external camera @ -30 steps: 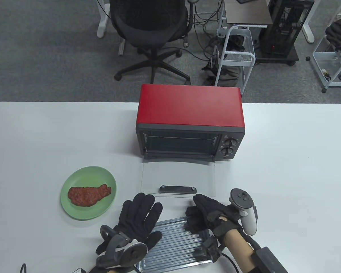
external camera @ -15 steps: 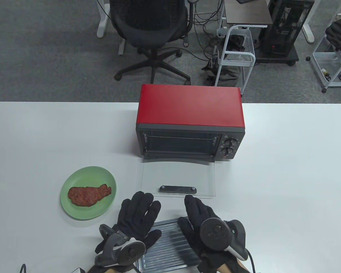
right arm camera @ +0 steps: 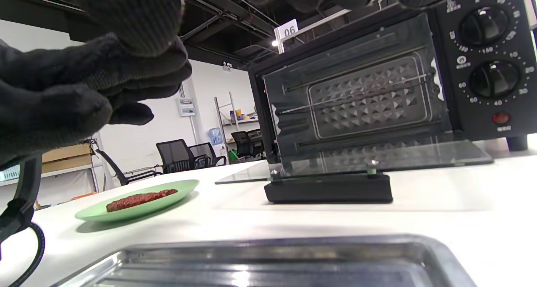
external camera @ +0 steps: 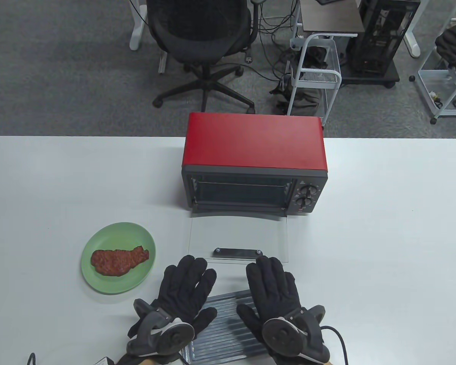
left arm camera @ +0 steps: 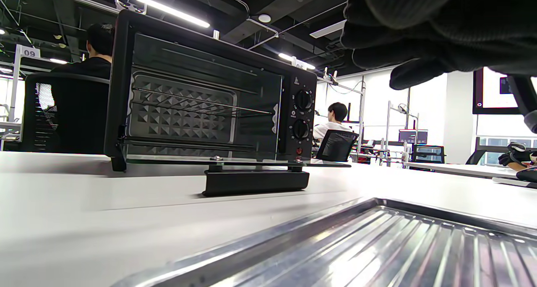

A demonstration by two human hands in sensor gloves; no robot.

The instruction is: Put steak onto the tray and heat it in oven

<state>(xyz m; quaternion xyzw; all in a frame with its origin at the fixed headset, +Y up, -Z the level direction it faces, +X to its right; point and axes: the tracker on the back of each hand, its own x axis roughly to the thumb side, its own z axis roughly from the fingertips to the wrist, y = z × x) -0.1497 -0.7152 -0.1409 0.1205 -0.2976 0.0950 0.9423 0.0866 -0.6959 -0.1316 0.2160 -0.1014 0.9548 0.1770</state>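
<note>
The reddish steak (external camera: 118, 261) lies on a green plate (external camera: 138, 282) at the front left of the table. A ribbed metal tray (external camera: 228, 317) sits at the table's front edge, seen close up in both wrist views (left arm camera: 377, 245) (right arm camera: 268, 266). My left hand (external camera: 188, 289) lies palm down over the tray's left end, fingers straight. My right hand (external camera: 271, 291) lies flat over its right end in the same way. Neither hand grips anything. Whether the palms touch the tray is hidden.
The red oven (external camera: 254, 152) stands behind the tray with its glass door (external camera: 237, 235) folded down flat and its black handle (external camera: 238, 252) just beyond my fingertips. Inside is a wire rack (left arm camera: 197, 104). Two knobs (external camera: 304, 195) are on its right front.
My right hand has turned from a curled, sideways pose to flat and palm down over the tray's right end. The left hand has barely moved.
</note>
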